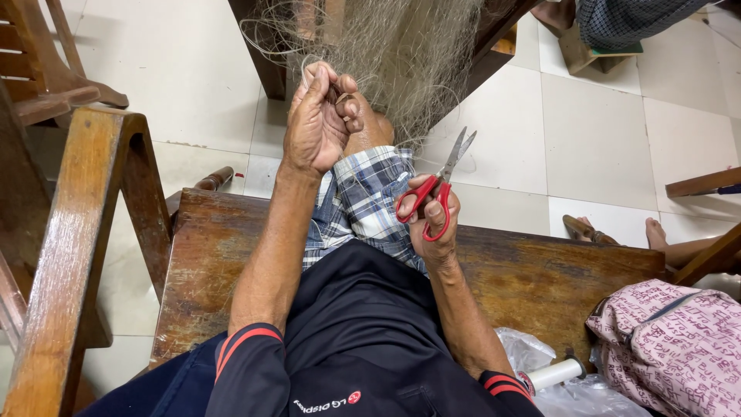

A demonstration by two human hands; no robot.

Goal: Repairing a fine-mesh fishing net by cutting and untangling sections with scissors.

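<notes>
A fine pale fishing net (401, 54) hangs down in front of me over my knee. My left hand (320, 116) is raised and pinches strands of the net between thumb and fingers. My right hand (432, 224) rests lower on my checked shorts (363, 197) and grips red-handled scissors (440, 181), their metal blades slightly apart and pointing up toward the net. The two hands are apart, the left one higher and further left.
I sit on a worn wooden bench (540, 270). A wooden chair (69, 201) stands at the left. A pink patterned bag (679, 340), a white spool (552, 374) and clear plastic lie at the right. Another person's feet (656, 232) rest on the white tiled floor.
</notes>
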